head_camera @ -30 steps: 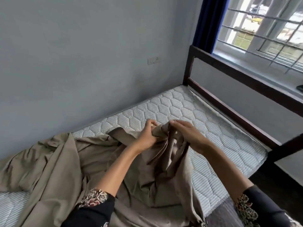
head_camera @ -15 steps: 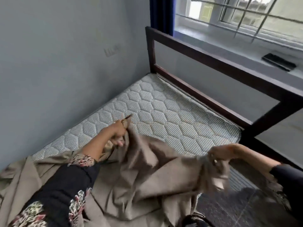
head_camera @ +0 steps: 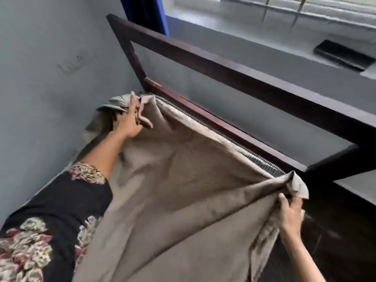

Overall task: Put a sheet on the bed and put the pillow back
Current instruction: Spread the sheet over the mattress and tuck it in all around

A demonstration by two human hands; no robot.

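2 hands clamp the sheet [head_camera: 183, 190]: the left hand [head_camera: 130, 121] bunches its far corner by the wall [head_camera: 40, 98], the right hand [head_camera: 289, 216] pinches the near corner, cloth stretched over the mattress [head_camera: 227, 141] end beside the bed frame [head_camera: 223, 72]. Soft, light and limp, it likely handles best gripped at the corners.

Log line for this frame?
sheet: stretched over mattress | left hand: grips far corner | right hand: grips near corner | pillow: not in view

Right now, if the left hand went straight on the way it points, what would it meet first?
Probably the bed frame at its corner, just past the sheet the left hand grips; depth unclear.
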